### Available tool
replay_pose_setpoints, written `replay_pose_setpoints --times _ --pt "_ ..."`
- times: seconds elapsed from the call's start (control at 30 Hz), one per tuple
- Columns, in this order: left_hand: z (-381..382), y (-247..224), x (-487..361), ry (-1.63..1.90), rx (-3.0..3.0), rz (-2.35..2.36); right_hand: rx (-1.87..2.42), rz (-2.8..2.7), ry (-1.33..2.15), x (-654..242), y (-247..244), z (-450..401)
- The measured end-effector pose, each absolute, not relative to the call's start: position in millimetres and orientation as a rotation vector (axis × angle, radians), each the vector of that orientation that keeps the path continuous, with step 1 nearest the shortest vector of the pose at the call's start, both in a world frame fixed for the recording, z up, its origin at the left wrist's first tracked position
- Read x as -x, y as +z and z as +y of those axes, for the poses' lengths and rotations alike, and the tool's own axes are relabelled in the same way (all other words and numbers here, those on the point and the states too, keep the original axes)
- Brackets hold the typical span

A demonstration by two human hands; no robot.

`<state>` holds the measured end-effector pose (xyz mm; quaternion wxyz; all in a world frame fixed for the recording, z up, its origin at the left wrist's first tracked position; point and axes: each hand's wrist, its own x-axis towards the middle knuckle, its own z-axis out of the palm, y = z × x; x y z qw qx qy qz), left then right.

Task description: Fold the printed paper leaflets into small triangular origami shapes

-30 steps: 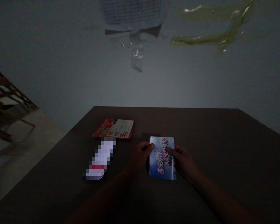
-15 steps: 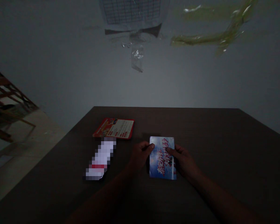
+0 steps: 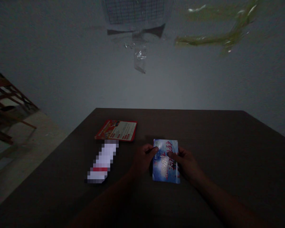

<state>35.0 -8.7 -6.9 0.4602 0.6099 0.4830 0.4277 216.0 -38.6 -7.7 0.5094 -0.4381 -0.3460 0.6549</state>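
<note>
Between my two hands is a blue leaflet (image 3: 165, 172) with large red-and-white characters, turned sideways to me, a little above the dark table. My left hand (image 3: 143, 156) pinches its upper left edge, thumb on top and the other fingers curled behind. From the other side, my right hand (image 3: 186, 163) grips the right edge, its thumb lying across the printed face. The fingers under the leaflet are hidden. To the left of my left hand lies a phone-like screen (image 3: 103, 161), pixelated, pale with a red band.
A red-and-white printed flyer (image 3: 122, 130) lies on the brown table (image 3: 204, 126) at the back left. Behind the table rises a grey wall (image 3: 192, 82) with yellow tape (image 3: 201, 41) on it. Wooden furniture (image 3: 9, 98) stands on the floor at far left.
The leaflet has tilted slightly, and a bright glare now lies over its middle characters. The right thumb has shifted slightly left on it. Both hands keep their hold.
</note>
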Motion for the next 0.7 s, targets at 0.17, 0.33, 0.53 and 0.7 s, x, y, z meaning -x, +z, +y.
replay_pose_setpoints --times 0.17,0.33,0.53,0.7 --pt "-9.4 -4.4 -35.2 1.055 -1.509 1.192 1.059 -0.843 1.572 -216.2 -7.0 -39.5" --pt "-9.7 -4.6 -35.1 1.051 -1.511 1.185 1.067 -0.840 1.567 -215.3 -6.3 -38.5" --pt "-9.5 -6.7 -34.5 1.056 -1.511 1.173 1.069 -0.832 1.563 -215.1 -9.0 -38.2" --pt "-8.0 -10.3 -33.7 1.052 -1.509 1.176 1.078 -0.827 1.566 -215.6 -9.7 -38.9"
